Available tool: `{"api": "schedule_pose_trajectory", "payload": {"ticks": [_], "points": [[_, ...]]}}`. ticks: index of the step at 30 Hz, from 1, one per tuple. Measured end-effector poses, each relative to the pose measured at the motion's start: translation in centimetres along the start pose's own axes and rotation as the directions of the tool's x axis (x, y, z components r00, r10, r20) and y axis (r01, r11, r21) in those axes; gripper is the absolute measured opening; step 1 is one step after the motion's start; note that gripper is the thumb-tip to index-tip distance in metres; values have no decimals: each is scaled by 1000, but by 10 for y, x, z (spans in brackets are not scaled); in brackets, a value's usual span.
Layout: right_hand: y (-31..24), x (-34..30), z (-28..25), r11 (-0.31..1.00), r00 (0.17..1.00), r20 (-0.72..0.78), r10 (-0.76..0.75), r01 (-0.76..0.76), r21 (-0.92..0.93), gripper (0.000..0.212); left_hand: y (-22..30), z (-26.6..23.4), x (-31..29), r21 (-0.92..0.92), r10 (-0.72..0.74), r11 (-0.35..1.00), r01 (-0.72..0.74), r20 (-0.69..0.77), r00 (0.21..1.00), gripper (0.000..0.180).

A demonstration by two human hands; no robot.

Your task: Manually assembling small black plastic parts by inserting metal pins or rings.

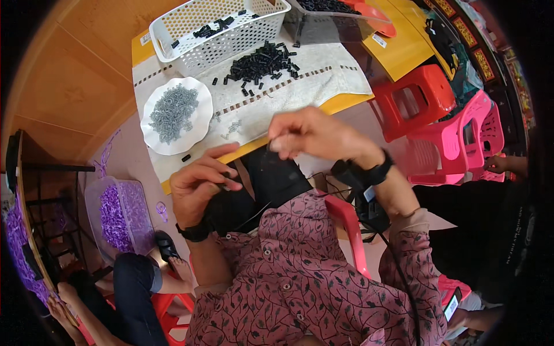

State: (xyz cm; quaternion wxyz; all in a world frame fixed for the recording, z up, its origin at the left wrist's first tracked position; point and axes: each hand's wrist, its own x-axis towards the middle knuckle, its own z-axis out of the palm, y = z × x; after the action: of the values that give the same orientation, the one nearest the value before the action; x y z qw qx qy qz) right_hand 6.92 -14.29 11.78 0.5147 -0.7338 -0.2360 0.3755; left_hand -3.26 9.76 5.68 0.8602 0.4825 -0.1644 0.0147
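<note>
My left hand (pixel 199 185) is closed in a pinch above my lap, with a small black cylindrical piece (pixel 229 174) between thumb and finger. To its right and slightly higher, my right hand (pixel 314 137) is raised with thumb and fingertips pressed together. What those fingertips hold, if anything, is too small and blurred to make out. Ahead on the cloth lies a heap of black cylindrical pieces (pixel 259 64). A white scalloped plate (pixel 202 106) carries a pile of small translucent grey rings (pixel 172 115). A few loose rings (pixel 232 128) lie beside the plate, and one black piece (pixel 186 157) rests near the cloth's edge.
A white perforated basket (pixel 199 62) with some black pieces stands behind the heap, beside a transparent bin (pixel 334 30). Red (pixel 415 98) and pink stools (pixel 456 141) are at right. A tub (pixel 144 196) of purple strips sits at left. Other people sit on both sides.
</note>
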Motion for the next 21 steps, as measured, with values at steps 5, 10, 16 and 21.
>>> {"api": "schedule_pose_trajectory", "payload": {"ticks": [5, 10, 16, 21], "points": [[-94, -18, -18, 860, 866, -22, -500, 500, 106, 12, -19, -9, 8, 110, 58, 992, -64, 52, 997, 11], [-141, -1, -10, 568, 604, 51, -795, 712, 413, 23, -39, 8, 27, 203, 95, 971, -127, 164, 982, 11], [-150, -14, -15, 621, 641, 13, -767, 737, 268, 27, -36, 34, 16, -102, -22, 994, 42, 195, 981, 13], [-145, -25, -18, 663, 682, -85, -726, 728, 177, 29, 2, 11, 5, -36, 216, 976, -214, 53, 975, 10]]}}
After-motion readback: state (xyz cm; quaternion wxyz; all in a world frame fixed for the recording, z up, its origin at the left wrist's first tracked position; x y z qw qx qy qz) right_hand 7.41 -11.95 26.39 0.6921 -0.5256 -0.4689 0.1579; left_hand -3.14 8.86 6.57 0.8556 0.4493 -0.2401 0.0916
